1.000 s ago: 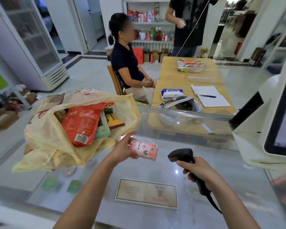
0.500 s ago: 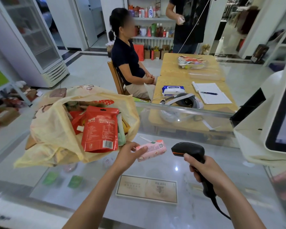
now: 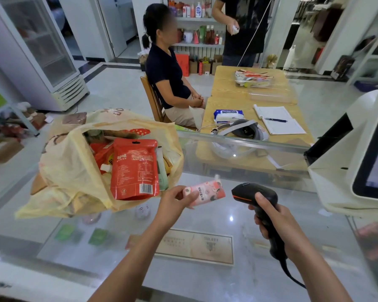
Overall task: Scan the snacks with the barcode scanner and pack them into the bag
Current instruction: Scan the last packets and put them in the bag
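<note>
My left hand holds a small pink snack pouch above the glass counter, its long side turned toward the scanner. The black barcode scanner is gripped by its handle in my right hand, its orange-striped head pointing left at the pouch from a short gap. A yellow plastic bag lies open on the counter to the left. A red stand-up pouch and several other snacks fill its mouth.
A white checkout terminal stands at the right edge of the counter. Beyond the counter is a wooden table with a notebook, wipes and a headset. A person sits on a chair beside it; another stands behind. A fridge stands far left.
The pink pouch has been lifted and turned so its long side faces the scanner. My right hand has raised the scanner closer to it. The red pouch has settled upright in the bag.
</note>
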